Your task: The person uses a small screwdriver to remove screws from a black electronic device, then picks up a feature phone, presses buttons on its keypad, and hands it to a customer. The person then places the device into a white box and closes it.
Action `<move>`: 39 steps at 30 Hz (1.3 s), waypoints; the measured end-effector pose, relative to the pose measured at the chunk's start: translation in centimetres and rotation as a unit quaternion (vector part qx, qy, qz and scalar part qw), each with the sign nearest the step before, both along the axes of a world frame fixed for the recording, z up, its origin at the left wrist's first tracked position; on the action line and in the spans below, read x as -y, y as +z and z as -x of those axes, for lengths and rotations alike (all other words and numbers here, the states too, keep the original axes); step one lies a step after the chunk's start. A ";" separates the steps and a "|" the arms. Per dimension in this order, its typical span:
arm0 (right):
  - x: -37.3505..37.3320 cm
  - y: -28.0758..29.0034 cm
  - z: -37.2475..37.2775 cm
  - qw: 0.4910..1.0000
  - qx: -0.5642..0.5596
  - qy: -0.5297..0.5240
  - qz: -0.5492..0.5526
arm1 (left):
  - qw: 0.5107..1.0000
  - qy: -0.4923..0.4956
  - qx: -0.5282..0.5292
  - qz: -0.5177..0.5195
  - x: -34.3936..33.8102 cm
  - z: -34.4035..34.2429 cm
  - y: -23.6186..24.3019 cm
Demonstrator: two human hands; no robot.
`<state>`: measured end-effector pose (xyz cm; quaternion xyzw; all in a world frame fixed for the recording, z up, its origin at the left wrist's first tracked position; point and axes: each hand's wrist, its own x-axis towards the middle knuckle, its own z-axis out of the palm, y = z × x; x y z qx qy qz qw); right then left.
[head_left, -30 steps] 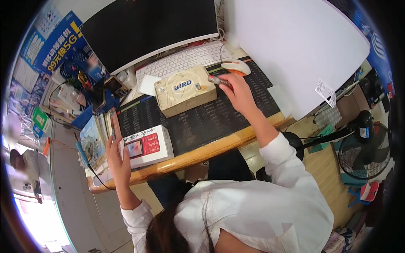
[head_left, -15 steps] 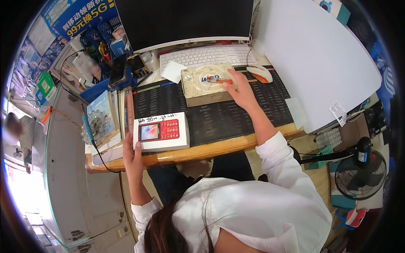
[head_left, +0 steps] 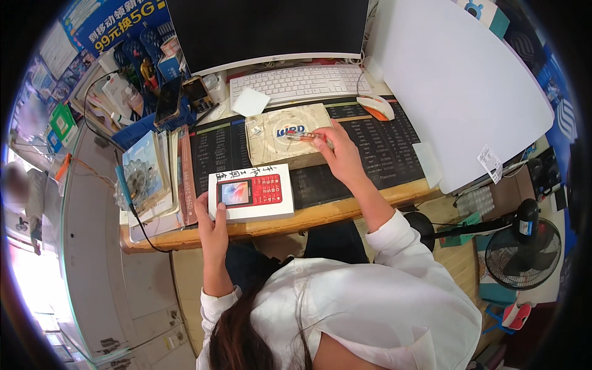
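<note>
My left hand (head_left: 213, 233) grips the left end of a white phone box (head_left: 259, 213) at the desk's front edge, thumb on its top. A red keypad phone is pictured on the lid, beside black handwriting. In the fingers of my right hand (head_left: 343, 156) is a slim pen-like tool (head_left: 308, 136), red and clear; its exact kind is hard to make out. It lies level over the lid of a worn, cream cardboard box (head_left: 262, 145). That box rests just beyond the white one, its right front corner partly behind my right hand.
Behind the boxes are a white keyboard (head_left: 290, 85), a white card (head_left: 250, 102) and a white-orange mouse (head_left: 375, 108). Papers with a clear glass dish (head_left: 140, 179) and a blue-handled corded tool (head_left: 124, 185) lie left. Phones stand in a blue basket (head_left: 132, 134). A large white panel (head_left: 456, 92) rises right.
The white phone box has shifted right with my left hand. The cardboard box now sits a little farther left and nearer. My right hand, still holding the tool, has moved left and nearer.
</note>
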<state>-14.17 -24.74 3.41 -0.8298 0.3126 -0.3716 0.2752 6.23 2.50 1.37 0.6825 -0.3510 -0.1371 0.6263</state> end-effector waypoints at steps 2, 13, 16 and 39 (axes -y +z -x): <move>0.4 -0.1 0.4 0.999 0.034 -0.022 0.010 | 1.000 0.004 0.027 -0.015 0.1 -0.2 -0.3; 2.1 -2.7 8.0 0.971 0.133 -0.085 -0.180 | 0.983 0.102 -0.062 0.139 -4.2 -4.0 0.0; 1.9 -3.6 8.4 0.978 0.116 -0.068 -0.160 | 0.981 0.096 -0.073 0.154 -4.0 -4.3 -0.1; 0.1 -3.3 7.0 0.980 -0.009 -0.140 0.138 | 0.982 -0.168 0.077 -0.047 -1.0 -4.5 3.0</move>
